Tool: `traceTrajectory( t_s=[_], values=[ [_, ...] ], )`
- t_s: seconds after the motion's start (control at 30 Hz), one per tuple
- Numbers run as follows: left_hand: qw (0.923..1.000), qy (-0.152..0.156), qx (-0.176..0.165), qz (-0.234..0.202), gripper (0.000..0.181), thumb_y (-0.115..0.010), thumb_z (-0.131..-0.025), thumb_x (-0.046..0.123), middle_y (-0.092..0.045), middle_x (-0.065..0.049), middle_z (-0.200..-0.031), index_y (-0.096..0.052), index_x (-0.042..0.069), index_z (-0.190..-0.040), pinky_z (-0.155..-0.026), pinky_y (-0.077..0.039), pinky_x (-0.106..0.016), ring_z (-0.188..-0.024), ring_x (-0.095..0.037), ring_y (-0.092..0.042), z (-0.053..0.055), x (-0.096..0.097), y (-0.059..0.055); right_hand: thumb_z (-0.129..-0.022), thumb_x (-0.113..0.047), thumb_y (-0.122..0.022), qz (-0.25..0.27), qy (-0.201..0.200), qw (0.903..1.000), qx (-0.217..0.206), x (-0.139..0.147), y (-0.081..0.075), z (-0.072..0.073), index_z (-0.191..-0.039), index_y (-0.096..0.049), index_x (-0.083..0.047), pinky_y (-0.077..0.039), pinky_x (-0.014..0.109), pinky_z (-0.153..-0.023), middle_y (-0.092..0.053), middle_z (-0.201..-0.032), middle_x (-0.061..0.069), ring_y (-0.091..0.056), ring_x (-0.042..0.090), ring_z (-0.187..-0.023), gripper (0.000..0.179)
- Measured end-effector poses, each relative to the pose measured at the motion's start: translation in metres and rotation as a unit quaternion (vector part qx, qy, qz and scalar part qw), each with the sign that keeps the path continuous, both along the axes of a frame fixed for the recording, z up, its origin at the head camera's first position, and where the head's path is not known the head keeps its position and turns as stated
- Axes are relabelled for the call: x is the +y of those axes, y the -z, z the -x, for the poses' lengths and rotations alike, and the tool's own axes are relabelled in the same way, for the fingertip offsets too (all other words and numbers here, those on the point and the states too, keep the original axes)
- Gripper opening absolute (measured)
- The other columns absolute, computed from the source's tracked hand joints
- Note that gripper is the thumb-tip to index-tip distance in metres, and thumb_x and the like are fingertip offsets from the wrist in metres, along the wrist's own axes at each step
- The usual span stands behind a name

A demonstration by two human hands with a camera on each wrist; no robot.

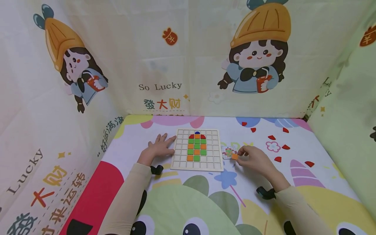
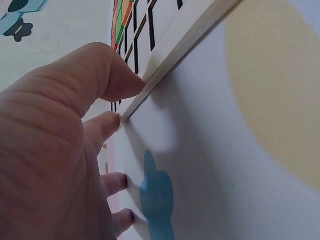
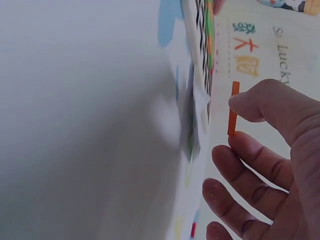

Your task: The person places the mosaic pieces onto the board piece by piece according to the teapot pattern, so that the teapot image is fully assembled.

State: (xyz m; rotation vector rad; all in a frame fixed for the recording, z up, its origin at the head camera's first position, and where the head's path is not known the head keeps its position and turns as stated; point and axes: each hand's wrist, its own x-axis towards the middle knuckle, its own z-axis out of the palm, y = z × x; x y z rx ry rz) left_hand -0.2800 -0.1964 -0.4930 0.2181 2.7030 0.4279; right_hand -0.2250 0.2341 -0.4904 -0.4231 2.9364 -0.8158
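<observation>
A pale wooden grid board (image 1: 213,165) lies on the patterned tabletop, with green, orange, red and blue pieces filling the middle squares in a tall column. My left hand (image 1: 157,149) lies at the board's left side, its fingers spread. In the left wrist view, the thumb (image 2: 122,82) and index fingertip touch the board's edge. Between thumb and index finger, my right hand (image 1: 255,160) pinches a thin orange square tile (image 3: 233,107). That tile is raised off the table, overlapping the lower right of a small picture card (image 1: 225,151) beside the board in the head view.
Several red quarter-round pieces (image 1: 286,147) are scattered over the table's right side. Printed cloth walls (image 1: 202,71) rise behind the table and at both sides. Each wrist wears a black band (image 1: 265,193).
</observation>
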Motion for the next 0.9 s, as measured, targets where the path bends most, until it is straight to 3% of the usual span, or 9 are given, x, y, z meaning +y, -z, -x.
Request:
traceTrajectory(
  t_s=[0.47, 0.7, 0.9],
  values=[
    [1.0, -0.002, -0.006, 0.002, 0.081, -0.057, -0.093, 0.044, -0.004, -0.014, -0.175, -0.023, 0.035, -0.166, -0.113, -0.005, -0.084, -0.159, -0.045, 0.005, 0.003, 0.0, 0.003, -0.084, -0.023, -0.08, 0.008, -0.034, 0.9994, -0.001, -0.046, -0.003, 0.006, -0.098, -0.07, -0.017, -0.053, 0.035, -0.078, -0.067, -0.093, -0.003, -0.058, 0.016, -0.086, 0.018],
    [0.9999, 0.0, -0.011, -0.002, 0.081, -0.058, -0.093, 0.045, -0.004, -0.014, -0.175, -0.023, 0.036, -0.166, -0.113, -0.004, -0.084, -0.159, -0.046, 0.005, 0.003, 0.0, 0.002, -0.084, -0.03, -0.083, -0.002, -0.044, 0.999, -0.007, -0.069, 0.006, 0.011, -0.097, -0.069, -0.019, -0.048, 0.031, -0.071, -0.063, -0.087, -0.006, -0.054, 0.016, -0.082, 0.022],
    [0.9999, -0.003, -0.012, 0.003, 0.08, -0.059, -0.095, 0.047, -0.004, -0.015, -0.175, -0.022, 0.035, -0.166, -0.114, -0.004, -0.084, -0.159, -0.046, 0.004, 0.003, 0.001, 0.002, -0.085, -0.029, -0.082, 0.0, -0.063, 0.9979, 0.017, -0.09, 0.01, 0.014, -0.098, -0.07, -0.019, -0.049, 0.032, -0.073, -0.064, -0.092, -0.006, -0.055, 0.015, -0.084, 0.02]
  ],
)
